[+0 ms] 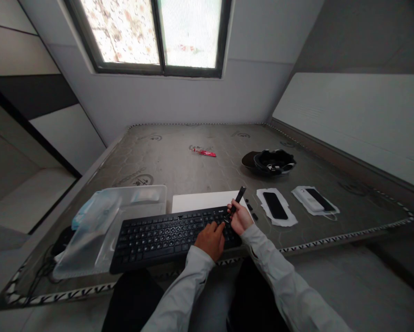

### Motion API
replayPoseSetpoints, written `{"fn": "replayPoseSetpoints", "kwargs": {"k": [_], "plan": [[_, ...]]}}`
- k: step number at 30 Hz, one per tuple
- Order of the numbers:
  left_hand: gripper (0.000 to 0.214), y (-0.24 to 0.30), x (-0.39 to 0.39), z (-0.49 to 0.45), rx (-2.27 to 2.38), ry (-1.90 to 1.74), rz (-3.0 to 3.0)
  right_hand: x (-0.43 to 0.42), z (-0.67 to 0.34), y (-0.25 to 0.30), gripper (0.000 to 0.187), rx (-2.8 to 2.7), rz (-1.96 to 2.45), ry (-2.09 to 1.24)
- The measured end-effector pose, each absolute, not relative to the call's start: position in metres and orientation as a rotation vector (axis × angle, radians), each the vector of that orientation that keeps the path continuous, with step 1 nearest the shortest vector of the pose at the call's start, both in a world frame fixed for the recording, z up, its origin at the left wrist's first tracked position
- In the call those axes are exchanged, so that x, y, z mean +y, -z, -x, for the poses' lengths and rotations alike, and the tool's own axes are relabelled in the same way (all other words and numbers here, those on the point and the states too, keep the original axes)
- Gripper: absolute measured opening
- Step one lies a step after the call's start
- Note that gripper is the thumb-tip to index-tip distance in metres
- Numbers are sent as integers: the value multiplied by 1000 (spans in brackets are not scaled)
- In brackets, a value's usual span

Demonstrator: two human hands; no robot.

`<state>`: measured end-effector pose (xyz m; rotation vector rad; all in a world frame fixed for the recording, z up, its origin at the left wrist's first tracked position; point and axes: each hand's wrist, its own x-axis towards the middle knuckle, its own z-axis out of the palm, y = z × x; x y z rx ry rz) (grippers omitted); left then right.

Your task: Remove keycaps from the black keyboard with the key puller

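Observation:
A black keyboard lies across the near edge of a bare mattress. My left hand rests on the keyboard's right part, fingers curled down onto the keys. My right hand sits just right of it, closed around a slim black tool that points up and away, its lower tip at the keys near my left fingers. Two or three small black pieces, possibly keycaps, lie on the mattress beside my right hand.
A white sheet lies behind the keyboard. A clear plastic tray sits to the left. Right of my hands lie a black phone on white wrap, a white device, a black cap and a red wrapper.

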<state>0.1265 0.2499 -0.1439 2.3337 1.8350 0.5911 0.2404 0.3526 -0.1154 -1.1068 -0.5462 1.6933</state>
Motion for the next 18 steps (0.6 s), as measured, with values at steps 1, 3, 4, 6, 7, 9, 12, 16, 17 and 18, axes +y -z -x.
{"fn": "replayPoseSetpoints", "kwargs": {"k": [1,3,4,6,7,9,12,16,17,18], "plan": [[40,144,250,-126,1837,-588,-2331,350,-240,116,31,-549,1099,-1688],[39,144,249,-126,1833,-583,-2325,344,-237,119,31,-525,1062,-1676],[38,143,249,-126,1831,-581,-2322,341,-236,120,30,-503,1040,-1669],[37,143,249,-126,1832,-577,-2318,336,-232,122,29,-454,1005,-1650],[37,142,249,-126,1836,-575,-2317,334,-231,122,28,-434,997,-1641],[37,141,249,-127,1843,-573,-2317,334,-230,121,26,-424,1000,-1637],[38,141,249,-127,1844,-576,-2315,336,-232,119,24,-476,1016,-1651],[38,143,250,-127,1842,-586,-2324,341,-235,119,26,-591,1032,-1692],[38,143,250,-127,1845,-586,-2327,342,-235,119,27,-633,1039,-1688],[38,143,250,-126,1847,-585,-2330,343,-234,120,29,-684,1051,-1675]]}}
